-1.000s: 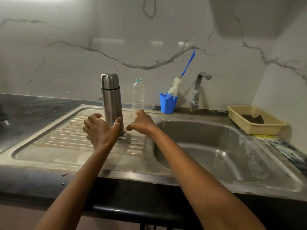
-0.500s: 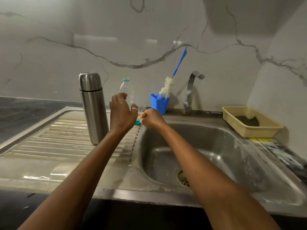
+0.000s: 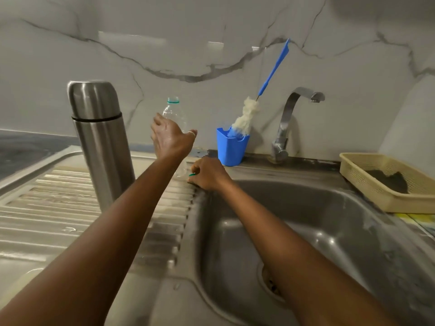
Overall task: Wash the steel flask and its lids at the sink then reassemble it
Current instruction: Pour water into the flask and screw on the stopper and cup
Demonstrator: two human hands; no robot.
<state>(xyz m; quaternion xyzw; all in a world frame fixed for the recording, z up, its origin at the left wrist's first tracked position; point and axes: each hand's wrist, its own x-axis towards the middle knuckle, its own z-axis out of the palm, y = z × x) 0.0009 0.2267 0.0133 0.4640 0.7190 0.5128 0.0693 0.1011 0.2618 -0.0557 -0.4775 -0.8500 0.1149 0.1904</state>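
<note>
Currently, the steel flask (image 3: 101,137), lid on, is standing upright on the drainboard (image 3: 47,208), at 9 o'clock of the left hand (image 3: 173,142) and apart from it. That hand is gripping a clear bottle (image 3: 173,111). The right hand (image 3: 208,174) is pinching a green cap (image 3: 191,174) at the 11 o'clock rim of the basin (image 3: 306,220).

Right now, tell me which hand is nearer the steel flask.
Left. The left hand grips the plastic bottle just right of the steel flask; the right hand sits farther right, at the sink edge, pinching a green cap.
</note>
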